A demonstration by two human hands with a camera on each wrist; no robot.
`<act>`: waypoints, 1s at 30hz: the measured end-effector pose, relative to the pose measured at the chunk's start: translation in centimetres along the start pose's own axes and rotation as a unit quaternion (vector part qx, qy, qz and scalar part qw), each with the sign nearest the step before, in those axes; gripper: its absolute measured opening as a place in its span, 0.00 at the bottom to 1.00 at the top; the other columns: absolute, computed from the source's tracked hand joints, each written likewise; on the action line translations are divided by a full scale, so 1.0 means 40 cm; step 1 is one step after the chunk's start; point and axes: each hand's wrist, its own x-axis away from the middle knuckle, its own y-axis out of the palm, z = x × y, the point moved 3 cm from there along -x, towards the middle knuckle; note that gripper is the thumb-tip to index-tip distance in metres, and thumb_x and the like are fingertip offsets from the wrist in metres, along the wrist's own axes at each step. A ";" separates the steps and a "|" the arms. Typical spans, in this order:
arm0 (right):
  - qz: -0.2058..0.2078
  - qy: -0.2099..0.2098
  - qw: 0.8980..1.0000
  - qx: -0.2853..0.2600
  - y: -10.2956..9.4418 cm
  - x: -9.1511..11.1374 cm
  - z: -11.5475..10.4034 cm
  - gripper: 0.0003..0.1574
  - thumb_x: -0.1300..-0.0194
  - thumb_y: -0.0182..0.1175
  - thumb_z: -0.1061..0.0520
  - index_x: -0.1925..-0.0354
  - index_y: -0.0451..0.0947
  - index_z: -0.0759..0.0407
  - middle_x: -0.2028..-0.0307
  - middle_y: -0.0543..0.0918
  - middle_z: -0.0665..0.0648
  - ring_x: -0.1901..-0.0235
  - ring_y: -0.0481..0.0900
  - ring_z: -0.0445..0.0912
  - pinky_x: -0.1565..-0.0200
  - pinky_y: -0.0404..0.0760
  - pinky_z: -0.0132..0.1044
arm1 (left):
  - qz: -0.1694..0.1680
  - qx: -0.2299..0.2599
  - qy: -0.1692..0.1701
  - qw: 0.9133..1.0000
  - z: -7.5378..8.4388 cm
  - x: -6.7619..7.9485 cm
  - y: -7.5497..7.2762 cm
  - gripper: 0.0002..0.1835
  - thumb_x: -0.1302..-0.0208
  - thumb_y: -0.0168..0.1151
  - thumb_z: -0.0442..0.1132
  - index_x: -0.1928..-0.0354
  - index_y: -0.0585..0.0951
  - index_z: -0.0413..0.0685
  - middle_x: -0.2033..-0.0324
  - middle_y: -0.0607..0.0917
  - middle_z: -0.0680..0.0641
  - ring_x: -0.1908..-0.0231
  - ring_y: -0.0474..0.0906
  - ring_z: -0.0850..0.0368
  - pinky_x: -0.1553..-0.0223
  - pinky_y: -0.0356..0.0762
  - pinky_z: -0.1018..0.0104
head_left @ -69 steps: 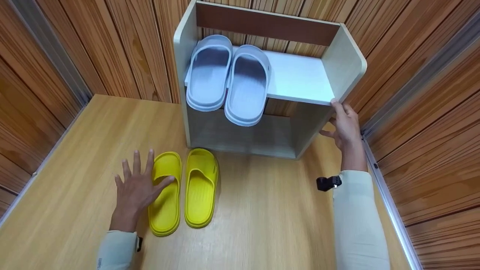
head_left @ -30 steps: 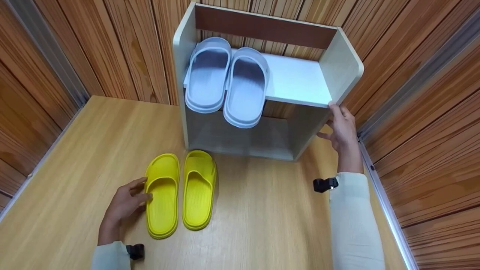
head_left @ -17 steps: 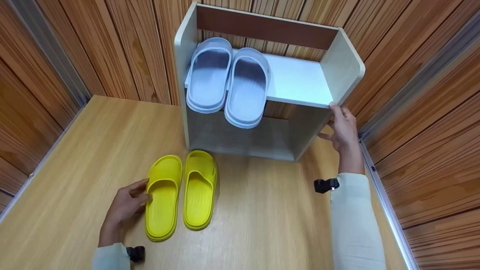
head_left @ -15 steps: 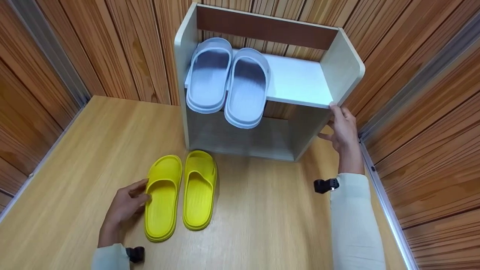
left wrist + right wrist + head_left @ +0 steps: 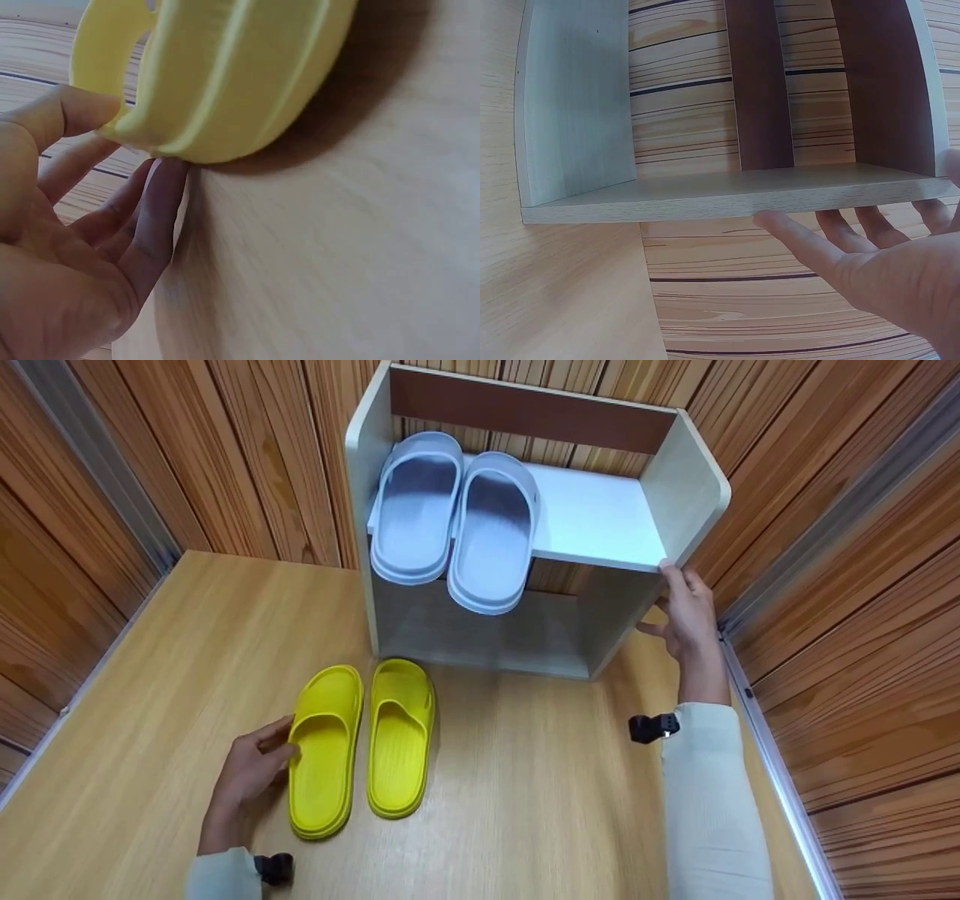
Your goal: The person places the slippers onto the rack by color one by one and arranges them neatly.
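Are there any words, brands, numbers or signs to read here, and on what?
None readable.
Yellow moulded slippers, pale grey-blue moulded slippers, pale wood-look shelf unit: no lettering visible.
Small black devices by both pale sleeves: too small to tell.

Yellow open-heeled slipper (image 5: 225,82) runs off the top of the left wrist cam, bare left hand (image 5: 64,262) gets chopped at its left edge. Right wrist cam crops the bare right hand (image 5: 900,281) too.

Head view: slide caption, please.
Left hand pinches a yellow slipper; right hand touches a rack bearing two pale slippers.
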 end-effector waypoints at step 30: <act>0.000 0.002 1.000 0.002 -0.001 0.001 0.004 0.41 0.24 0.50 0.35 0.22 0.56 0.48 0.23 0.51 0.59 0.24 0.49 0.64 0.34 0.60 0.69 | 0.031 0.085 0.004 0.996 0.042 0.007 0.046 0.31 0.30 0.60 0.33 0.26 0.68 0.45 0.31 0.72 0.36 0.53 0.81 0.57 0.58 0.84 0.67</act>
